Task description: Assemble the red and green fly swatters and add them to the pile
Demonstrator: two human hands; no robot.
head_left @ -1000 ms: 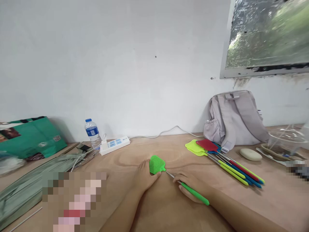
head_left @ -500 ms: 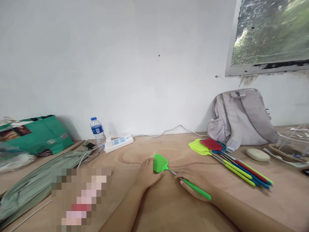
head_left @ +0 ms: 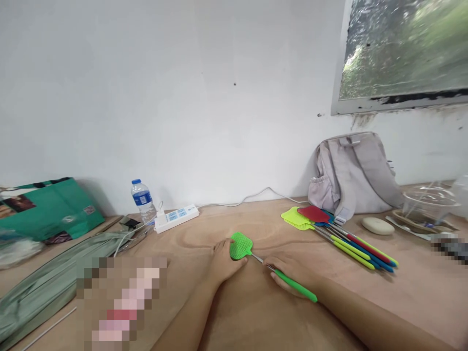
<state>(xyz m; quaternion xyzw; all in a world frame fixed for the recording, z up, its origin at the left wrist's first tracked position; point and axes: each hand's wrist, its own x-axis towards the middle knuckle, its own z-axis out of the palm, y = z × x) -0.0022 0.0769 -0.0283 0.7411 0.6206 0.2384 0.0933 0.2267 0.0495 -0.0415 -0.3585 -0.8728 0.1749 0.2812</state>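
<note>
Right hand [head_left: 290, 273]: closed round the swatter's [head_left: 258, 258] shaft and handle.
Left hand [head_left: 225, 261]: touching its green head; whether pinching, cannot tell.
Swatter: between the hands; apparently being steadied, so moving it calls for a firm right grip.
Surface [head_left: 256, 312]: other swatters [head_left: 351, 248] beyond the right hand.
Wall [head_left: 219, 97]: farthest, behind both hands.

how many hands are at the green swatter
2: the left hand at the swatter head, the right hand at the handle.

Left grip [head_left: 224, 262], right grip [head_left: 292, 270] on green swatter [head_left: 241, 245].
</note>
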